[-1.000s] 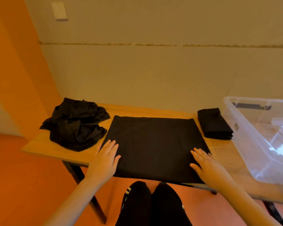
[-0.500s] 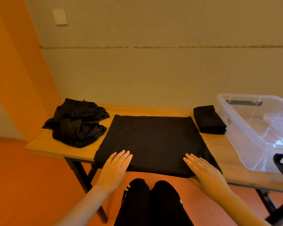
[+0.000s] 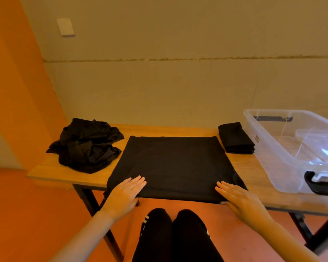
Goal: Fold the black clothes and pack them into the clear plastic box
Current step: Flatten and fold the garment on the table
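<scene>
A black garment lies flat as a wide rectangle on the middle of the wooden table, its near edge at the table's front. My left hand rests flat on its near left corner, fingers straight. My right hand lies flat on the near right corner, fingers straight too. A crumpled heap of black clothes sits at the table's left end. A small folded black stack lies at the back right, beside the clear plastic box, which holds no clothes.
The box has black handles at its near and far ends and reaches past the right edge of view. A wall stands right behind the table. My black-trousered legs are under the front edge, over an orange floor.
Both hands have slid toward me along the garment, from its side edges to its near corners. The view has shifted a little; the clothes and box have not moved.
</scene>
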### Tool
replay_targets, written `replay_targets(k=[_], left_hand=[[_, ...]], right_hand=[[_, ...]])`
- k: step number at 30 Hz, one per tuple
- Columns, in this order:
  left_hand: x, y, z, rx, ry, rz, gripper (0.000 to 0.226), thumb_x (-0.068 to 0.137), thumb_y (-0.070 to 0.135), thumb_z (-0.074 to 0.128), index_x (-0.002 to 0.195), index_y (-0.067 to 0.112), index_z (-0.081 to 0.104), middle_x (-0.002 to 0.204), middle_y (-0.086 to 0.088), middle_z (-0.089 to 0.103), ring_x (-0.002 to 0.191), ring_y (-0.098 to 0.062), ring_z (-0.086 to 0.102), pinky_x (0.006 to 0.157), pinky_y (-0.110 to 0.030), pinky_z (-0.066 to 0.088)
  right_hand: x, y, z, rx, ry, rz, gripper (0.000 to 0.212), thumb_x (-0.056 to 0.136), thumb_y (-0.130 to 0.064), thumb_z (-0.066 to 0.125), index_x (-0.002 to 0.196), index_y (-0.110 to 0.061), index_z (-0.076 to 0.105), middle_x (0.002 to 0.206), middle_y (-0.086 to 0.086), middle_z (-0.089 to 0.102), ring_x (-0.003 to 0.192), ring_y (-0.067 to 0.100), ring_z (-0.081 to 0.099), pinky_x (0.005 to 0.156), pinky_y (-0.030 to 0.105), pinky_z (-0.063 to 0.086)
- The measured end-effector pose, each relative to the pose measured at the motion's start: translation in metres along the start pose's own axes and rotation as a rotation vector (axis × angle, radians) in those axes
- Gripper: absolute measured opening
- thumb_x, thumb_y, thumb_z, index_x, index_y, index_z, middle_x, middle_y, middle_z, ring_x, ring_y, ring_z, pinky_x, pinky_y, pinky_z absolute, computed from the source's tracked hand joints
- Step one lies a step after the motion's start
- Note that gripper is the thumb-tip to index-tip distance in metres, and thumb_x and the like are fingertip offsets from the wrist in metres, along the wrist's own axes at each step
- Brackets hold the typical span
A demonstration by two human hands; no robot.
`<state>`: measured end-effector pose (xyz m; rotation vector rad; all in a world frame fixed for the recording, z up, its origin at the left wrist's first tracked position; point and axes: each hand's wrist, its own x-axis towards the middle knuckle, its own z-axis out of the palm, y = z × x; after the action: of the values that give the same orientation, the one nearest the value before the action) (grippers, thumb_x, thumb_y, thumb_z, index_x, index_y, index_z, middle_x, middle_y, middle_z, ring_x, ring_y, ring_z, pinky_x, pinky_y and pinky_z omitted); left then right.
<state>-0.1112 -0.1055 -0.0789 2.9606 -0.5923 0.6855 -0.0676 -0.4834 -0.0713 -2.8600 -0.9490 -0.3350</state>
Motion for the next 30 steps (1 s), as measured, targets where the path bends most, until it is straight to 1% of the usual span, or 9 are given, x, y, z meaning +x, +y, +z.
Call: replay_targets(k=[1,3,4,6,9,14,19,24,30], left_hand=[[0.001,-0.002,-0.004,-0.046,-0.002,-0.028,0.064,0.045,-0.002,0.088,0.105,0.011,0.071,0.106,-0.002,0.071,0.100,-0.014,0.067,0.084,-0.027,0.052],[0.004,-0.008,-0.017,-0.190,-0.003,-0.137,0.043,0.071,-0.007,0.073,0.109,0.012,0.069,0.108,-0.001,0.069,0.102,-0.014,0.066,0.087,-0.018,0.047],[0.007,-0.015,-0.024,-0.244,-0.024,-0.208,0.034,0.083,-0.005,0.060,0.109,0.015,0.067,0.109,0.001,0.068,0.102,-0.013,0.064,0.087,-0.017,0.046],[0.017,-0.027,-0.044,-0.285,-0.070,-0.292,0.028,0.095,0.003,0.046,0.098,0.026,0.061,0.100,-0.001,0.066,0.090,-0.016,0.063,0.080,-0.027,0.052],[0.041,-0.046,-0.078,-0.352,-0.003,-0.392,0.029,0.097,0.008,0.044,0.078,0.027,0.055,0.078,-0.002,0.061,0.064,-0.015,0.057,0.057,-0.030,0.046],[0.100,-0.071,-0.138,-0.436,0.139,-0.484,0.026,0.097,0.016,0.049,0.072,0.018,0.056,0.062,-0.002,0.053,0.050,-0.012,0.047,0.045,-0.017,0.035],[0.151,-0.098,-0.184,-0.454,0.231,-0.598,0.021,0.094,0.023,0.054,0.084,0.007,0.062,0.067,-0.006,0.054,0.057,-0.019,0.049,0.048,-0.020,0.034],[0.174,-0.115,-0.207,-0.422,0.139,-0.572,0.010,0.094,0.009,0.053,0.094,0.007,0.063,0.092,-0.007,0.057,0.088,-0.021,0.051,0.073,-0.028,0.035],[0.188,-0.119,-0.220,-0.417,0.267,-0.599,0.023,0.096,0.015,0.050,0.087,-0.004,0.062,0.076,-0.015,0.056,0.073,-0.026,0.051,0.059,-0.028,0.034]], right_hand=[[0.002,0.003,-0.001,0.028,-0.037,-0.030,0.057,0.063,-0.028,0.084,0.115,-0.026,0.062,0.115,-0.007,0.066,0.099,0.005,0.065,0.079,0.015,0.049],[0.009,0.006,-0.013,-0.004,-0.097,-0.041,0.074,0.056,-0.009,0.087,0.122,-0.021,0.054,0.126,-0.011,0.057,0.107,-0.004,0.058,0.089,0.008,0.039],[0.015,0.010,-0.021,-0.098,-0.131,-0.015,0.073,0.053,-0.005,0.087,0.119,-0.018,0.059,0.124,-0.016,0.056,0.103,-0.010,0.056,0.089,0.006,0.038],[0.025,0.022,-0.041,0.004,0.008,0.084,0.054,0.050,-0.008,0.089,0.098,-0.023,0.071,0.101,-0.012,0.070,0.084,-0.004,0.065,0.073,0.008,0.046],[0.051,0.034,-0.072,0.300,0.162,0.268,0.022,0.085,-0.009,0.063,0.104,-0.017,0.069,0.099,0.002,0.070,0.091,0.017,0.064,0.073,0.011,0.041],[0.112,0.044,-0.142,0.466,0.263,0.306,0.014,0.093,-0.014,0.053,0.087,-0.024,0.062,0.085,0.001,0.066,0.082,0.021,0.062,0.066,0.020,0.045],[0.157,0.056,-0.194,0.505,0.323,0.333,0.008,0.089,-0.013,0.059,0.085,-0.011,0.065,0.082,0.005,0.063,0.083,0.024,0.059,0.067,0.024,0.042],[0.174,0.063,-0.228,0.447,0.297,0.288,0.013,0.090,-0.005,0.055,0.096,-0.006,0.066,0.090,0.005,0.061,0.087,0.018,0.054,0.080,0.028,0.038],[0.183,0.068,-0.248,0.613,0.425,0.313,0.009,0.089,-0.005,0.057,0.092,-0.004,0.066,0.081,0.008,0.062,0.081,0.022,0.057,0.077,0.032,0.044]])
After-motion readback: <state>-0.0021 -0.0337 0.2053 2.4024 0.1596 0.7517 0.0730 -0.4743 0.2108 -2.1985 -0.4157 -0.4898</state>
